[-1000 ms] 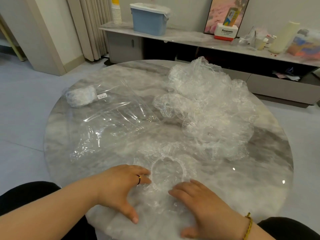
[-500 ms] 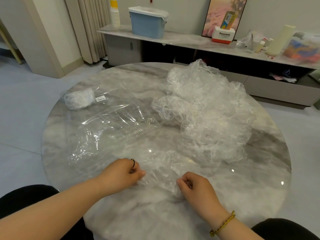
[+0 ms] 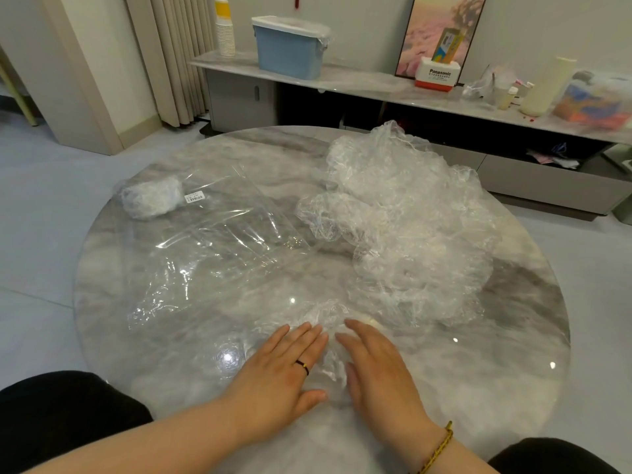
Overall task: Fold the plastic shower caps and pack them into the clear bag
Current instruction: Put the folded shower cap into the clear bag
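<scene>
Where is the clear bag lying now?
In the head view, the clear bag lies flat on the left half of the table, beside the loose cap pile.

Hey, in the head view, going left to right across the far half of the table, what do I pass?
cap bundle → label → cap pile

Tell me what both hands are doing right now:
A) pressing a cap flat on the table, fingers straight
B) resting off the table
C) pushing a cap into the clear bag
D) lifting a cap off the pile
A: the left hand and right hand lie side by side, fingers straight, on a crumpled cap on the table.
</scene>
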{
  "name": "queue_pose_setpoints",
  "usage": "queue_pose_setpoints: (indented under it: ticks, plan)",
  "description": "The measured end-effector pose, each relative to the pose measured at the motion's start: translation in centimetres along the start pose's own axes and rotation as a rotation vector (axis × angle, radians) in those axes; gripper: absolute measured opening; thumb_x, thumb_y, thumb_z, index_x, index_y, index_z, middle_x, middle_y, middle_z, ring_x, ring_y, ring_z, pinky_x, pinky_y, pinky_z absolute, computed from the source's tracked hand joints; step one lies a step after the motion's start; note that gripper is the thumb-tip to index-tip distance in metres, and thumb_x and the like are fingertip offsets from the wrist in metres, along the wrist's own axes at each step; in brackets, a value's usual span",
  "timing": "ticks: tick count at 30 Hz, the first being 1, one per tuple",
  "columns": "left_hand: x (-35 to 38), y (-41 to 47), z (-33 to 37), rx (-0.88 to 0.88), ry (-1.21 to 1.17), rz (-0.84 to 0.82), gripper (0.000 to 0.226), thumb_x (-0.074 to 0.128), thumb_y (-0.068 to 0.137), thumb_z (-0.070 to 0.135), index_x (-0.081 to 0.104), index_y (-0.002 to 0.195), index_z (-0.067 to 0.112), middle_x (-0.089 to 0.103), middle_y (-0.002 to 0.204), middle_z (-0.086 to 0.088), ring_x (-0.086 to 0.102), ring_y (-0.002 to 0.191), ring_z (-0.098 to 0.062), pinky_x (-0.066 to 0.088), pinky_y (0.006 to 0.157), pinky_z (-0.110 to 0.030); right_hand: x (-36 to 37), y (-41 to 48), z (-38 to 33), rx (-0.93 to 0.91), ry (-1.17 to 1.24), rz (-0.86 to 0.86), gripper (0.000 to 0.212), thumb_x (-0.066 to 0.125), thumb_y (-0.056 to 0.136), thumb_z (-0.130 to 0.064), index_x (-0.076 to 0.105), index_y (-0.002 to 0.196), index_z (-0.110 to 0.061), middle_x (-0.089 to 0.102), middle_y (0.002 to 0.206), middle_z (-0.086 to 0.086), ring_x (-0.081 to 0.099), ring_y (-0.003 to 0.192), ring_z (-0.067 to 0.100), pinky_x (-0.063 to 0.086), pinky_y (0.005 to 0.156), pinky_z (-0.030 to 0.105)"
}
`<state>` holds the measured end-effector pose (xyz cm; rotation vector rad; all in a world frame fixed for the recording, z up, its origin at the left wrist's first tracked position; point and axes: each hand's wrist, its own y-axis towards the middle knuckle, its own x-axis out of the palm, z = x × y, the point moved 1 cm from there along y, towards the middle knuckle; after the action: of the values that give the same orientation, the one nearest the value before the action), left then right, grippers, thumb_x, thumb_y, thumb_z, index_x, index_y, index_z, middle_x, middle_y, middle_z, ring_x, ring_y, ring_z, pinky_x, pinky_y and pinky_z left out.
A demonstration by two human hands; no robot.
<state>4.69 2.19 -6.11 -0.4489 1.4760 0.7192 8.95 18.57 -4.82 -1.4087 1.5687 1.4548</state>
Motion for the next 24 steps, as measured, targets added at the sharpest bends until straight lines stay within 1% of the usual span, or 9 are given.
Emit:
queue_pose_setpoints:
  ticks: [4,7,8,10,12,15,18,21,24]
  plan:
    - [0.5,-0.4,-0.9,-0.051,0.025,-0.144,0.067,0.002,0.095,0.058,0.041,0.124,0.011,0.063,0.121,-0.001,0.034,0.127,-0.015,0.009,0.109,-0.026,0.5,-0.5,-0.1,-0.099,-0.113,-0.27,0.05,0.005,0.098,-0.042,0.044,0.121,-0.018,0.058,0.127,-0.002,0.04,0.121,0.011,0.015,0.109,0.025]
    - [1.1,-0.4,-1.3,-0.049,0.033,-0.176,0.067,0.005,0.095,0.059,0.041,0.125,0.012,0.058,0.126,0.0,0.003,0.143,-0.017,0.009,0.109,-0.027,0.6,-0.8,-0.2,-0.046,-0.124,-0.446,0.056,-0.001,0.097,-0.045,0.042,0.122,-0.018,0.061,0.124,-0.003,0.039,0.12,0.009,0.012,0.108,0.024]
    - [1.2,-0.3,-1.3,-0.044,0.037,-0.176,0.068,0.005,0.095,0.059,0.043,0.125,0.012,0.058,0.126,0.0,0.004,0.143,-0.017,0.009,0.109,-0.028,0.9,-0.8,0.0,-0.045,-0.124,-0.447,0.056,-0.001,0.097,-0.045,0.041,0.122,-0.018,0.062,0.123,-0.004,0.039,0.12,0.009,0.012,0.108,0.024]
    - [0.8,-0.2,-1.1,-0.024,0.041,-0.2,0.072,0.004,0.095,0.058,0.053,0.123,0.013,0.062,0.122,-0.002,0.03,0.135,-0.019,0.009,0.109,-0.027,0.9,-0.7,0.1,-0.033,-0.102,-0.403,0.053,0.0,0.097,-0.042,0.042,0.12,-0.02,0.063,0.121,-0.006,0.041,0.118,0.008,0.013,0.107,0.022]
    - [0.1,-0.2,-1.0,0.006,0.014,-0.235,0.08,0.001,0.095,0.056,0.067,0.113,0.015,0.065,0.118,-0.001,0.055,0.118,-0.015,0.011,0.107,-0.027,0.8,-0.5,0.1,-0.074,-0.04,-0.318,0.037,0.019,0.095,-0.034,0.049,0.115,-0.022,0.066,0.114,-0.008,0.052,0.112,0.008,0.025,0.104,0.021]
    - [-0.6,0.1,-1.1,-0.024,-0.009,-0.236,0.073,0.007,0.096,0.053,0.071,0.106,0.019,0.066,0.115,0.002,0.063,0.106,-0.01,0.011,0.106,-0.025,0.1,0.6,-0.3,-0.056,0.027,-0.317,0.047,0.033,0.064,-0.023,0.073,0.088,-0.026,0.071,0.098,-0.011,0.068,0.088,0.004,0.049,0.079,0.015]
    - [-0.9,0.1,-0.8,-0.03,-0.048,-0.2,0.056,0.034,0.073,0.05,0.073,0.101,0.021,0.068,0.112,0.004,0.064,0.103,-0.007,0.011,0.106,-0.023,0.0,0.8,0.3,-0.01,0.044,-0.229,0.046,0.032,0.059,-0.019,0.075,0.071,-0.027,0.072,0.084,-0.013,0.069,0.073,0.002,0.049,0.061,0.011]
    - [-0.8,0.3,-0.7,-0.007,-0.062,-0.074,0.057,0.038,0.055,0.041,0.075,0.094,0.02,0.07,0.106,0.006,0.067,0.096,-0.006,0.025,0.103,-0.024,-0.9,0.9,0.6,0.086,0.148,-0.183,0.044,0.034,0.063,-0.023,0.075,0.078,-0.024,0.072,0.078,-0.012,0.062,0.076,0.0,0.043,0.066,0.005]
    - [-1.8,0.5,-0.9,-0.048,-0.139,-0.031,0.046,0.052,0.04,0.029,0.076,0.079,0.026,0.07,0.092,0.015,0.068,0.078,-0.002,0.05,0.078,-0.016,-1.4,0.8,1.4,0.227,0.285,-0.202,0.054,0.032,0.071,-0.032,0.066,0.111,-0.018,0.07,0.098,-0.002,0.052,0.096,0.007,0.035,0.074,0.002]
